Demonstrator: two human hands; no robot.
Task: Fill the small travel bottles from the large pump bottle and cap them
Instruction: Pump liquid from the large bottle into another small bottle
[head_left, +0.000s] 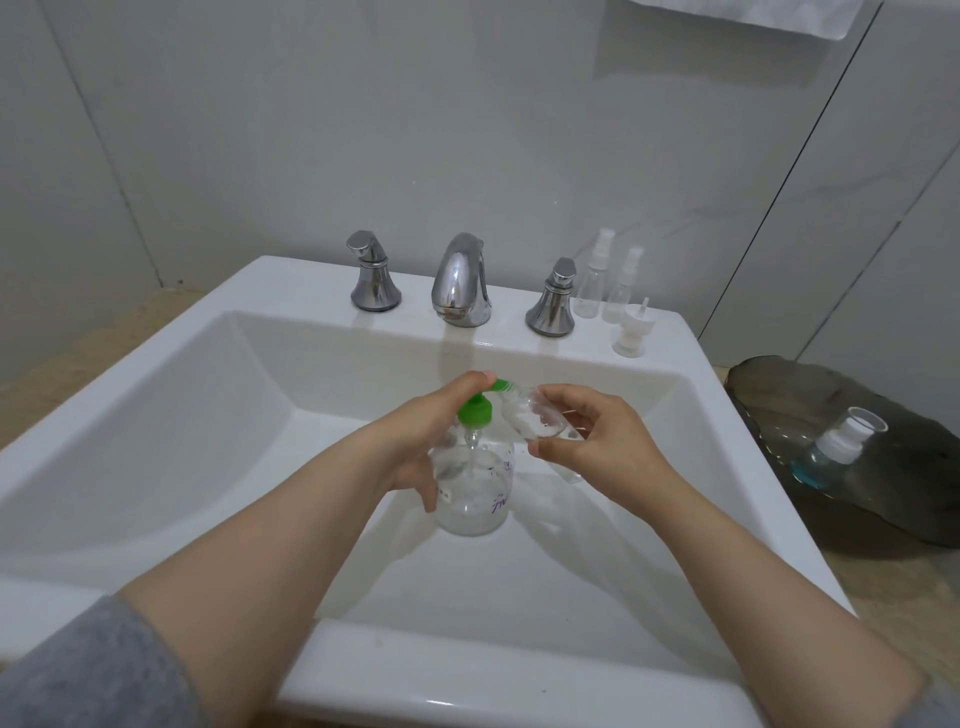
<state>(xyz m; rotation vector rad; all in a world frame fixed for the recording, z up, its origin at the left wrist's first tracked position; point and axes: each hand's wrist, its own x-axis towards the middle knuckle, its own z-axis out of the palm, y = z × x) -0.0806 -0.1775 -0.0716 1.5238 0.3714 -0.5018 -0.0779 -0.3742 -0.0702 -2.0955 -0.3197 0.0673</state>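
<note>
Your left hand (415, 441) grips the pump bottle (474, 488), thumb on its green pump (475, 410); your right hand (587, 441) pinches a tilted travel bottle (530, 415). Risk: a misaligned mouth spills liquid into the sink (260, 395).

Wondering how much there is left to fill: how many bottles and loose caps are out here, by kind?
large pump bottle: 1
small travel bottles: 4
loose spray cap: 1
Total: 6

bare forearms, grey sleeve (78, 670) pushed up
</note>
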